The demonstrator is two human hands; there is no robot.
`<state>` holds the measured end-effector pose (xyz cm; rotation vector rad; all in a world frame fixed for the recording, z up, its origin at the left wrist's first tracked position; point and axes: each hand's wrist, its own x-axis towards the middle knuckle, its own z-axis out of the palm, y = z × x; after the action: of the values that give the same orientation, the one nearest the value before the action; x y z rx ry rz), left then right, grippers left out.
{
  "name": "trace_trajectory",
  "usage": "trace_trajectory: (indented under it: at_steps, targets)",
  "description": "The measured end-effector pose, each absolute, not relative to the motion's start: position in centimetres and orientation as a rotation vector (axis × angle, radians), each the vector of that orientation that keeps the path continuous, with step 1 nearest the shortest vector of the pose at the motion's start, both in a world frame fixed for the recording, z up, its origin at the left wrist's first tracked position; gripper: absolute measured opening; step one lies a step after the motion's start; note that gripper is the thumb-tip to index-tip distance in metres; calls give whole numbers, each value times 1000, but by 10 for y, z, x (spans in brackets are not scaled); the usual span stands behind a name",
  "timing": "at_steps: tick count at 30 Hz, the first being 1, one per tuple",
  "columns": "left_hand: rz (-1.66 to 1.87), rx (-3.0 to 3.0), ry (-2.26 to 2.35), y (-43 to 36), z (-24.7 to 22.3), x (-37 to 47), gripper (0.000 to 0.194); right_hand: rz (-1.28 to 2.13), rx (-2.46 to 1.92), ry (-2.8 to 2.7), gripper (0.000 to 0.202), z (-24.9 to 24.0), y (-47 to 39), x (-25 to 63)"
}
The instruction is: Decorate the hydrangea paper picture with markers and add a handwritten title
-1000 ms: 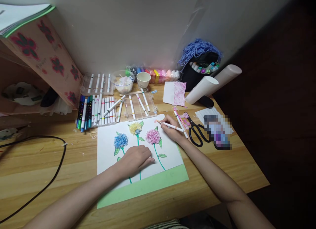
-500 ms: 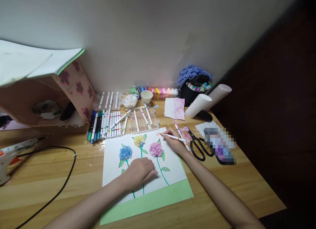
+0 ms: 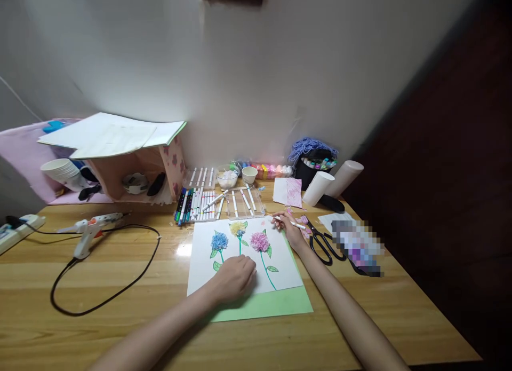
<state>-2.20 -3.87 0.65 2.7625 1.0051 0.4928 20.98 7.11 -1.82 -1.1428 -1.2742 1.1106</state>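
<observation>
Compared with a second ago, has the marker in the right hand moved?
Yes: the marker has shifted slightly right, its tip farther from the pink mark on the white sheet.

Bare table [image 3: 172, 261] lies between the black cable [image 3: 76, 314] and the white sheet [image 3: 286, 272], leaving a low pass left of the left hand [image 3: 236, 277]. The cable loop and glue gun [image 3: 88, 231] obstruct the ground farther left. Along the sheet's far edge, markers [image 3: 206, 204] block a level approach. Scissors [image 3: 316, 232] crowd the right hand [image 3: 288, 228]; nearer the person, open wood runs outside the right forearm. Between both hands, the raised pink flower [image 3: 260, 242] stands in the way.
</observation>
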Motion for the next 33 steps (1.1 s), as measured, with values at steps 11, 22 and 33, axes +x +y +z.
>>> trace_trajectory:
  at_steps: [11, 22, 33]
  targets:
    - [756, 2337, 1782, -65, 10, -112, 38, 1072, -1195, -1346, 42, -16, 63, 210]
    - [904, 1997, 1911, -53, 3, -131, 40, 1041, -1251, -1447, 43, -14, 62, 206]
    - [850, 2014, 1884, -53, 8, -130, 39, 1052, -1220, -1419, 41, -14, 63, 206]
